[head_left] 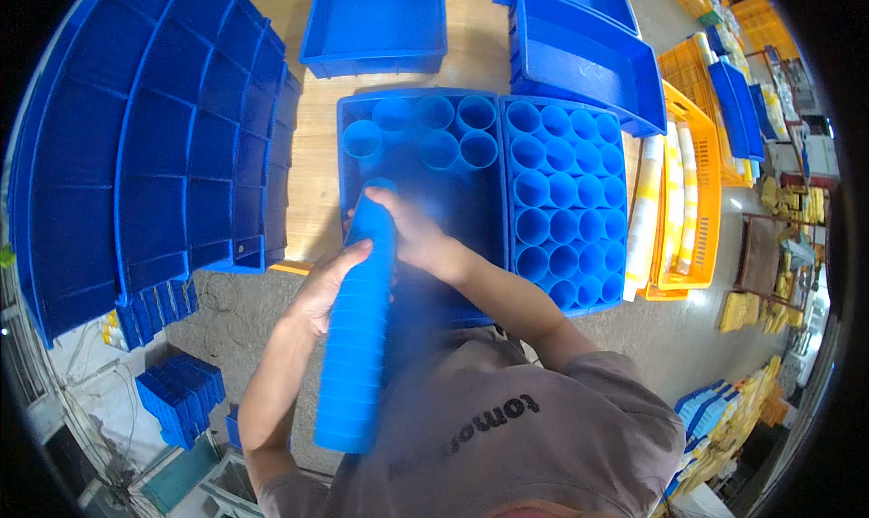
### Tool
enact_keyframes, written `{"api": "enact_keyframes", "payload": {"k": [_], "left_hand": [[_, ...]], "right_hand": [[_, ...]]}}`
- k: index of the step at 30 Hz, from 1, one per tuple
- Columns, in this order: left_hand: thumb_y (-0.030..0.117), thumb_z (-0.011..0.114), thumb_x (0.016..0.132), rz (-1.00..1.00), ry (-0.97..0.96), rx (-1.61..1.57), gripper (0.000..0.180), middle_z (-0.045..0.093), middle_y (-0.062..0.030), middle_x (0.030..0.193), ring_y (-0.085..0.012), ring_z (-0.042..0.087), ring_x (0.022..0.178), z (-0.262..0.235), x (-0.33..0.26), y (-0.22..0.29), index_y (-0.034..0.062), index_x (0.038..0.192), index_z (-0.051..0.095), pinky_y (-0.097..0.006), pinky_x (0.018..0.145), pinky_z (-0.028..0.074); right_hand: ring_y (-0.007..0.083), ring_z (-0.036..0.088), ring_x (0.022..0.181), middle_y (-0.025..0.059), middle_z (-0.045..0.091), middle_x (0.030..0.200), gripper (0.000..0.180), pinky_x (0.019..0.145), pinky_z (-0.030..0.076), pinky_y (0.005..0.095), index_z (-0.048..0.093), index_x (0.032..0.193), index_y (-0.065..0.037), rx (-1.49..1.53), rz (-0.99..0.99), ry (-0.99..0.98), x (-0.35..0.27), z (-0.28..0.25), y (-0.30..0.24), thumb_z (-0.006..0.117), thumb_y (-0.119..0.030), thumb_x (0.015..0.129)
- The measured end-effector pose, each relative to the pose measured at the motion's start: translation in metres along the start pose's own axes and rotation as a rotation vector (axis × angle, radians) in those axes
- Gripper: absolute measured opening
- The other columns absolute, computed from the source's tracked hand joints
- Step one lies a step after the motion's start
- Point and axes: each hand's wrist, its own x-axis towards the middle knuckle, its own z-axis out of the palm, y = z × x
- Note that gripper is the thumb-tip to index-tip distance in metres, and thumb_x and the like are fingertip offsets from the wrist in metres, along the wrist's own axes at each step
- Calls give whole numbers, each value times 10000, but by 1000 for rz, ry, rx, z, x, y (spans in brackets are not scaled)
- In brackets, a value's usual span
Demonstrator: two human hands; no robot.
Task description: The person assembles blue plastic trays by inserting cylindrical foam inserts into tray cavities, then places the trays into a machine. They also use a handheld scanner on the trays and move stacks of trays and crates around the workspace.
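A long nested stack of blue plastic cups (353,364) slants in front of my chest, its far end over the left blue crate (480,224). My left hand (319,292) is closed around the stack's middle, thumb on top. At the far end, my right hand (412,233) grips around the top cup, its fingers partly hidden behind it. Several blue cups (439,151) stand upright with open mouths up in the far rows of the left crate. My arms and the stack cover part of its near side.
Rows of upright cups fill the right-hand crate (625,192) beside it. Empty blue trays (376,20) lie farther back on the wooden table (317,156). A tall pile of blue crates (154,138) rises at the left. An orange basket (701,210) with rolls stands at the right.
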Motion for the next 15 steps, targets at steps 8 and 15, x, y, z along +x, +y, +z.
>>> {"api": "enact_keyframes", "payload": {"k": [8,15], "left_hand": [[391,699,891,-12,11,44,539,692,-201,973,-256,717,793,-1,-3,14,-67,1153,590,-366,681,628],[316,670,919,45,-245,-213,459,663,-143,1185,-208,669,1009,-10,20,-27,62,1293,589,-385,906,570]], "right_hand": [[239,636,875,128,634,989,497,788,538,397,563,1150,-8,2,4,100,6,15,-8,699,-411,891],[222,588,1041,102,617,1123,536,952,465,379,599,1199,-12,-258,-192,-10,-22,10,-2,617,-447,886]]}}
